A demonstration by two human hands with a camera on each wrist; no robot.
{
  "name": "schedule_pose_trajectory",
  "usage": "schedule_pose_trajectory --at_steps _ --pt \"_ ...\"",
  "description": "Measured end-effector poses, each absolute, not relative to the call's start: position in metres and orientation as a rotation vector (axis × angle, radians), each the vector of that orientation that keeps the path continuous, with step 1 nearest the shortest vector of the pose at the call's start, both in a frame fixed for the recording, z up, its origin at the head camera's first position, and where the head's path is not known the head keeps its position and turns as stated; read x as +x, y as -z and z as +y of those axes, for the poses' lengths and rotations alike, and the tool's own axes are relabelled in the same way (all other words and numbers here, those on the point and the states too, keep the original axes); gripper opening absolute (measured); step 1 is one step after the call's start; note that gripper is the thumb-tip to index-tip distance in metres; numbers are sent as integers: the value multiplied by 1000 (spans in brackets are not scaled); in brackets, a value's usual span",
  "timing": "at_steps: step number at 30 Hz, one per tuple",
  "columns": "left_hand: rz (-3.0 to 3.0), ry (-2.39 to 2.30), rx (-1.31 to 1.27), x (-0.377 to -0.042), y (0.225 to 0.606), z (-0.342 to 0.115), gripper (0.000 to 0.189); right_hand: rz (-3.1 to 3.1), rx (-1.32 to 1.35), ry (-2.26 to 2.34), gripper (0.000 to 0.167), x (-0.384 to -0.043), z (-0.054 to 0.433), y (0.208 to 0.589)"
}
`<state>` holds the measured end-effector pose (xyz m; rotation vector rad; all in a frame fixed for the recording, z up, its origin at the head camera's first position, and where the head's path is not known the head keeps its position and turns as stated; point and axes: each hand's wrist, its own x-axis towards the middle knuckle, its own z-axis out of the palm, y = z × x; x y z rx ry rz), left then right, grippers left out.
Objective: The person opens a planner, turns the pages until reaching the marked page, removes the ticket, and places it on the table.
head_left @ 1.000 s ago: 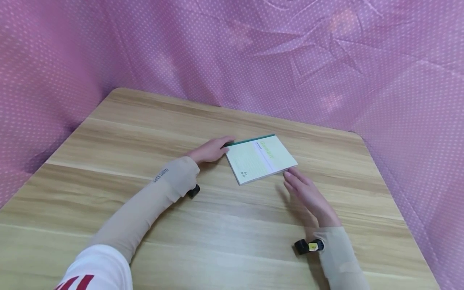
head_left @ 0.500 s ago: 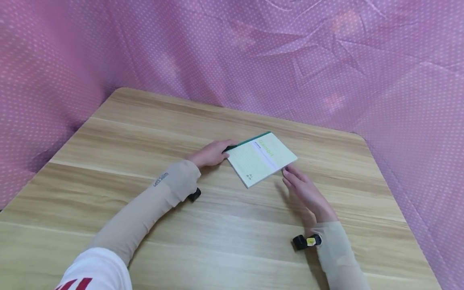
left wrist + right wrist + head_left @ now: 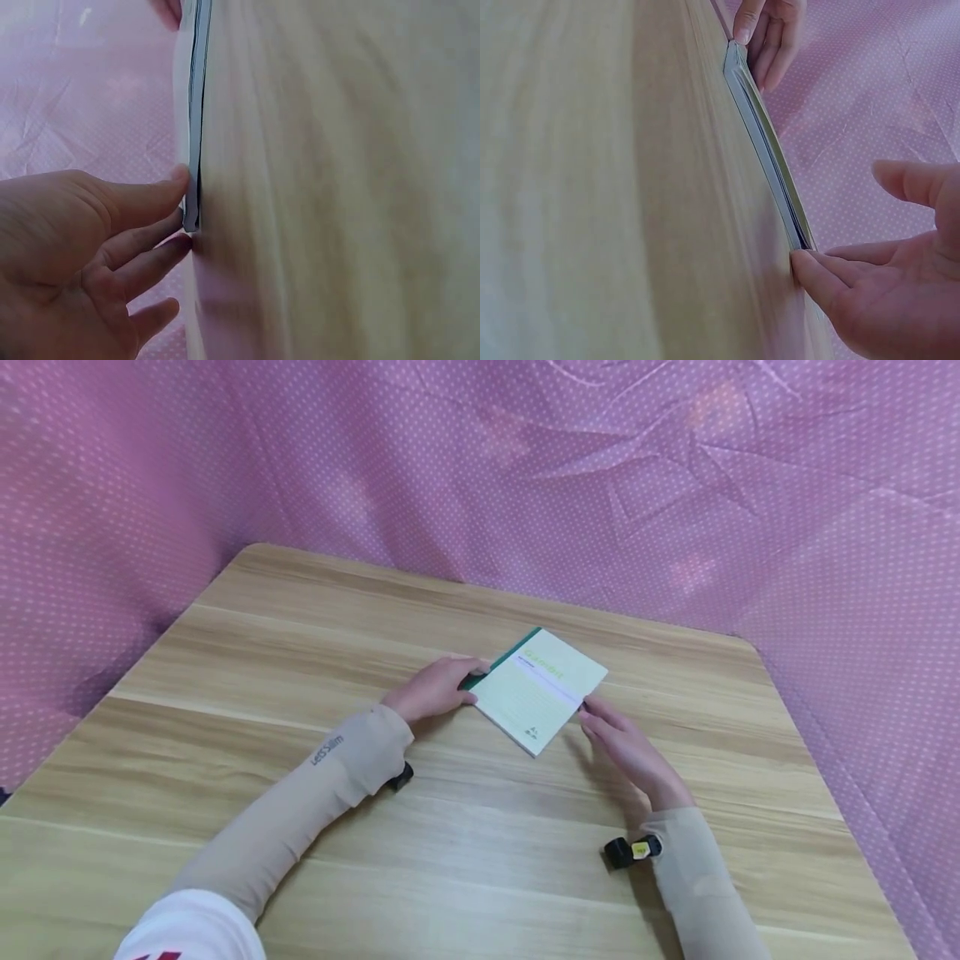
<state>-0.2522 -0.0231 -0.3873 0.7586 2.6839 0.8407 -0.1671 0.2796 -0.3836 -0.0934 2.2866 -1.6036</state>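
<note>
A pale green notebook with a dark green spine and the printed word "Gambit" lies flat, cover up, turned at an angle. My left hand pinches its left corner at the spine, with the thumb nearer me and fingers along the far side. In the left wrist view the notebook shows edge-on, its corner between thumb and fingers. My right hand touches the opposite edge with nearly straight fingertips. The right wrist view shows that hand's thumb standing away from the notebook, whose pages gape slightly.
The notebook is over a light wood-grain table with rounded far corners. Pink dotted cloth hangs behind and along both sides. Black wrist devices protrude from the beige sleeves.
The notebook has turned counterclockwise, its near corner swinging right and its right corner moving away from me. My left hand has shifted slightly nearer, my right slightly farther and left.
</note>
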Motion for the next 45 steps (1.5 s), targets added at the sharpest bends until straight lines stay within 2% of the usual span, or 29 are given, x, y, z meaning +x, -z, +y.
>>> schedule_pose_trajectory --at_steps 10,18,27,36,45 --pt "2806 -703 719 -229 380 -16 47 2321 -150 1555 64 -168 279 384" --pt "2845 -660 713 -211 377 -17 44 2298 -153 1520 71 -169 275 382" --pt "2940 -544 805 -193 374 -19 34 2274 -219 1528 64 -169 271 380" --pt "2980 -445 755 -176 371 -22 25 2282 -219 1494 62 -167 265 378" --pt "2982 -445 691 -160 367 -29 26 2284 -244 1478 60 -166 258 379"
